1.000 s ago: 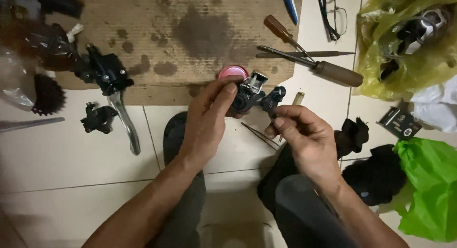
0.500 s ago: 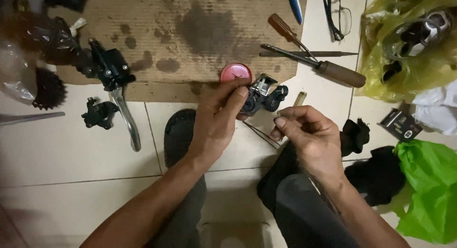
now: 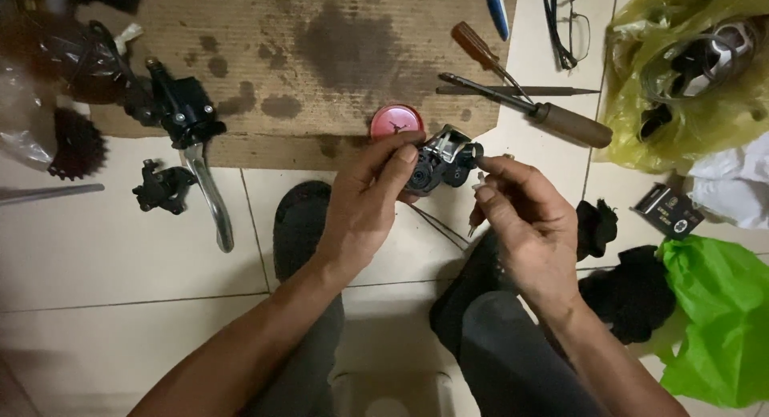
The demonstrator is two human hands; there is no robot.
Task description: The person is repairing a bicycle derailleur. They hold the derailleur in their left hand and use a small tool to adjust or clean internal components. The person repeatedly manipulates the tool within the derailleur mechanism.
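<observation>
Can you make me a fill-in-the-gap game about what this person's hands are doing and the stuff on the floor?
1. The left hand holds a small black ____ part made of metal and plastic.
2. Just behind that part sits a little round tin coloured ____.
3. The screwdriver on the stained cardboard has a ____ handle.
4. Near the right hand, at the far right, lies a bright ____ plastic bag.

Missing words: mechanical; pink; brown; green

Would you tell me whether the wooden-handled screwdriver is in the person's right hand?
No, the wooden-handled screwdriver lies on the floor beyond the right hand, which pinches at the small black part instead.
</observation>
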